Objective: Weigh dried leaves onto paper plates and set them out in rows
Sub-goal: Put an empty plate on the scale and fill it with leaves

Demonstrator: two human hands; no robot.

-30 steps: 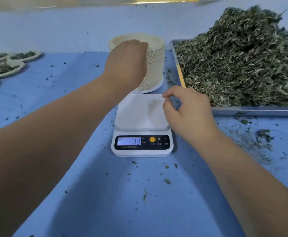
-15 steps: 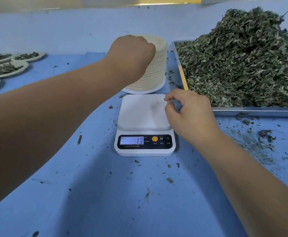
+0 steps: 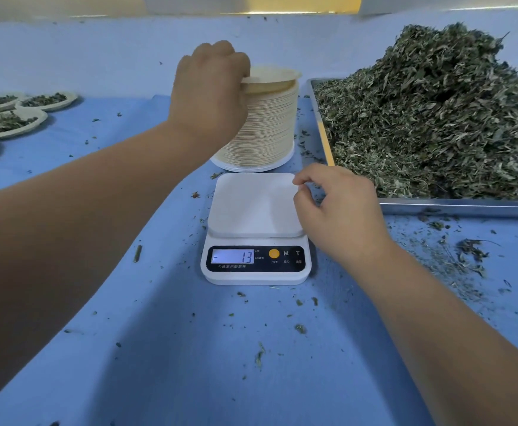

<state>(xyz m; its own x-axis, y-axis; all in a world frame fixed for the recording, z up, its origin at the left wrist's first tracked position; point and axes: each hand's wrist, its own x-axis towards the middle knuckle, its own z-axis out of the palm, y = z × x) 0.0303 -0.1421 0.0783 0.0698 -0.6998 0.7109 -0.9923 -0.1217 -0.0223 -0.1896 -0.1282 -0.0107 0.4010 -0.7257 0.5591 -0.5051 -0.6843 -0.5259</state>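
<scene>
Leftward, leaf-filled paper plates (image 3: 8, 124) sat in a cluster at the far edge, and the left hand (image 3: 210, 87) curled its fingers round the left rim of the top paper plate (image 3: 270, 75), which sat tilted on the tall stack (image 3: 264, 127) behind the digital scale (image 3: 254, 229). That plate looked featherlight, thin and easily creased, best taken by its rim. Rightward, the right hand (image 3: 340, 213) hovered at the scale's platform edge, fingers loosely curled on nothing visible, near the steel tray (image 3: 454, 207) heaped with dried leaves (image 3: 430, 112).

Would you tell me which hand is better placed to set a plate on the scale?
Left: the left hand grips the top beige paper plate of the tall stack just behind the white digital scale; the right hand hovers at its platform's edge, holding nothing.
</scene>
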